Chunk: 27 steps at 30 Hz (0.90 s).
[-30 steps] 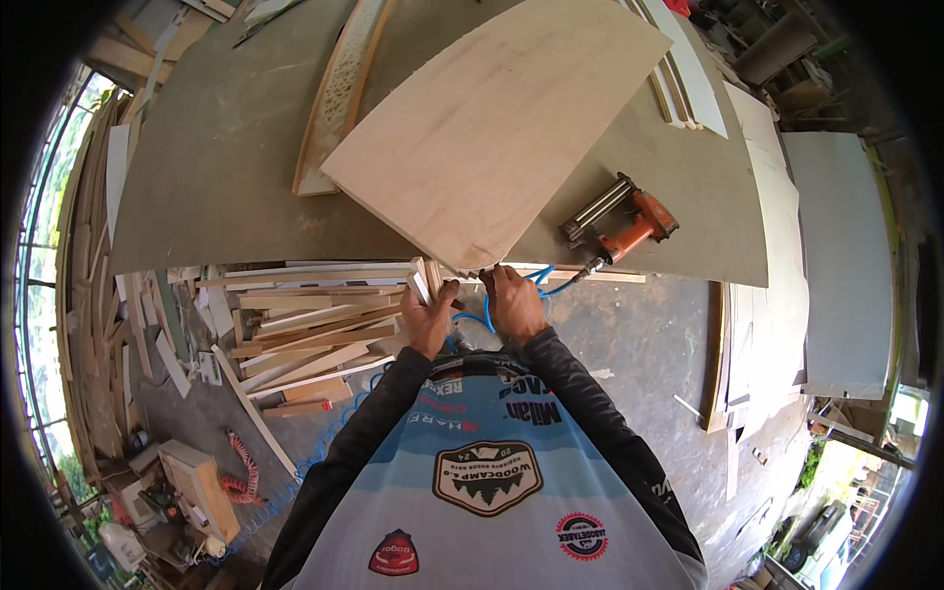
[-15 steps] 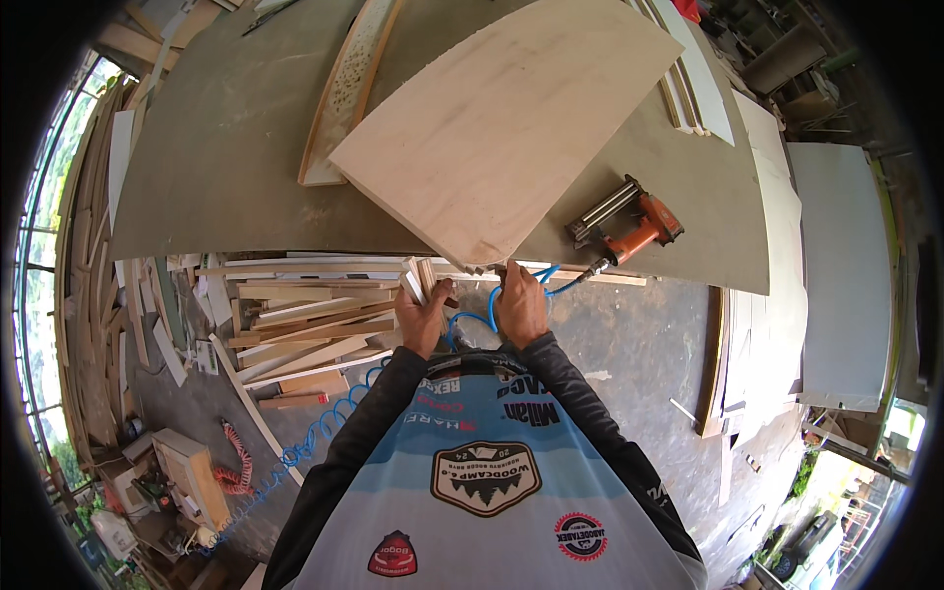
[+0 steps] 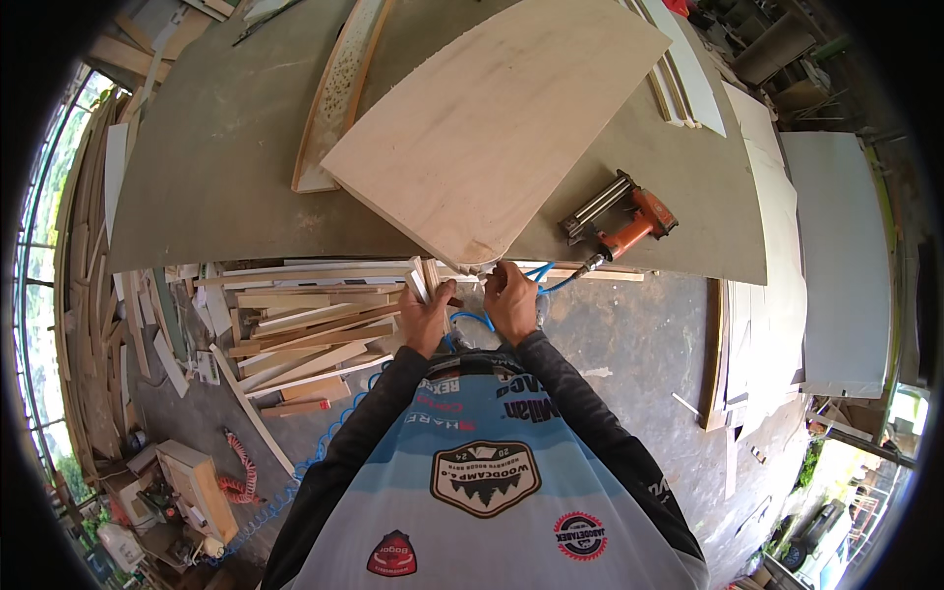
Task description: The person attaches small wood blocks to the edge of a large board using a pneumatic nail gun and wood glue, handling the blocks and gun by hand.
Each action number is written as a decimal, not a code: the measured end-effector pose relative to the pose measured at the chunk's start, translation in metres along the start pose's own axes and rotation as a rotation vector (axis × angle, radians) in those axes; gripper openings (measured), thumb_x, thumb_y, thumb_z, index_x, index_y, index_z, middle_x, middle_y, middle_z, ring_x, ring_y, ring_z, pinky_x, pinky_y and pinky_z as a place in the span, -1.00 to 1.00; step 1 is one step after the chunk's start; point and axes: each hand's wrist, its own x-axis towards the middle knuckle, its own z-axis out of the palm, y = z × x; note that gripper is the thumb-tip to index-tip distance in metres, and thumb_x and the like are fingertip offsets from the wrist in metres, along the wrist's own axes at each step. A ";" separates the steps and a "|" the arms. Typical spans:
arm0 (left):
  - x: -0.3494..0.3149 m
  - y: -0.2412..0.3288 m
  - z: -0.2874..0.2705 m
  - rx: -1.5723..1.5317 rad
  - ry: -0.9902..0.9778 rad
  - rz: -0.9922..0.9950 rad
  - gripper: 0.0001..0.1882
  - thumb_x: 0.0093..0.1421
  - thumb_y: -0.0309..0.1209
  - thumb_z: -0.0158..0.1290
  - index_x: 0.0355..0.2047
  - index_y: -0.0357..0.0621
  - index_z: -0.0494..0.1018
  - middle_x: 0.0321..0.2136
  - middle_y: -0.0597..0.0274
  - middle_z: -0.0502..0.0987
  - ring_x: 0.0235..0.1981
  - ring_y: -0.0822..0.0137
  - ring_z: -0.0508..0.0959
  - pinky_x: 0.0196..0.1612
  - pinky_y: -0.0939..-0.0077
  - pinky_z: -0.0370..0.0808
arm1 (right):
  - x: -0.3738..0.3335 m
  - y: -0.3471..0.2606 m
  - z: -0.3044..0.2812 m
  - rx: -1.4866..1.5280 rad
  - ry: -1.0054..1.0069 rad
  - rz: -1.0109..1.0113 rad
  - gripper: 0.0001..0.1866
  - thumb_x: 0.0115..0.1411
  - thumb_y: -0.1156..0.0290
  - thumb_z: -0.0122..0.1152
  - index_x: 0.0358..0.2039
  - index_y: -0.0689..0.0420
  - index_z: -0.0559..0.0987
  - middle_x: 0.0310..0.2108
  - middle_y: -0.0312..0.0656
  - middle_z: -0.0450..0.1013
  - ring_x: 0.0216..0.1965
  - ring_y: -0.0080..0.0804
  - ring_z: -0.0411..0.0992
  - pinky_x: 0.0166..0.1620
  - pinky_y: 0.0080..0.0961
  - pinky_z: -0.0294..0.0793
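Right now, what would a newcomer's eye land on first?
Probably the large pale wooden panel, slanting across the brownish tabletop, upper centre. Next, the orange-and-silver nail gun lying to its right, then the left hand holding pale wooden strips at the tabletop's near edge.

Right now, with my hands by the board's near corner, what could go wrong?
The nail gun lies near the table edge, and its blue hose runs beside your right hand; a snag might drag it off.
The board's near corner looks rough, so bare skin could catch splinters.
The wooden strips in your left hand might bump the board askew.
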 end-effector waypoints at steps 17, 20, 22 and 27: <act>-0.025 0.011 0.012 0.215 -0.112 -0.006 -0.71 0.26 -0.28 0.26 -0.19 -0.22 0.47 -0.42 0.36 0.57 -0.41 0.56 0.52 -0.36 0.58 0.49 | -0.036 -0.012 -0.029 0.203 -0.392 -0.182 -0.68 0.03 0.44 0.46 -0.19 0.23 0.61 -0.38 -0.10 0.53 -0.43 -0.19 0.56 -0.34 -0.37 0.54; -0.027 0.021 0.012 0.324 -0.190 0.069 -0.72 0.32 -0.26 0.19 -0.17 -0.23 0.45 -0.43 0.34 0.57 -0.41 0.55 0.52 -0.33 0.56 0.52 | -0.039 -0.014 -0.031 0.202 -0.378 -0.136 -0.72 0.05 0.47 0.42 -0.21 0.22 0.60 -0.37 -0.08 0.53 -0.41 -0.12 0.58 -0.34 -0.33 0.55; -0.024 0.013 0.003 0.343 -0.227 0.131 -0.74 0.34 -0.27 0.16 -0.19 -0.23 0.45 -0.43 0.34 0.56 -0.41 0.54 0.52 -0.32 0.54 0.53 | -0.038 -0.019 -0.033 0.222 -0.313 -0.091 -0.76 0.06 0.49 0.40 -0.24 0.22 0.59 -0.38 -0.07 0.53 -0.40 -0.10 0.58 -0.35 -0.31 0.55; -0.022 0.010 0.007 0.227 -0.003 0.195 -0.77 0.37 -0.29 0.13 -0.25 -0.23 0.44 -0.50 0.36 0.50 -0.46 0.53 0.52 -0.34 0.52 0.55 | -0.022 -0.009 -0.030 0.135 -0.046 -0.079 -0.82 0.12 0.46 0.37 -0.31 0.21 0.55 -0.38 -0.07 0.52 -0.40 -0.11 0.58 -0.36 -0.29 0.54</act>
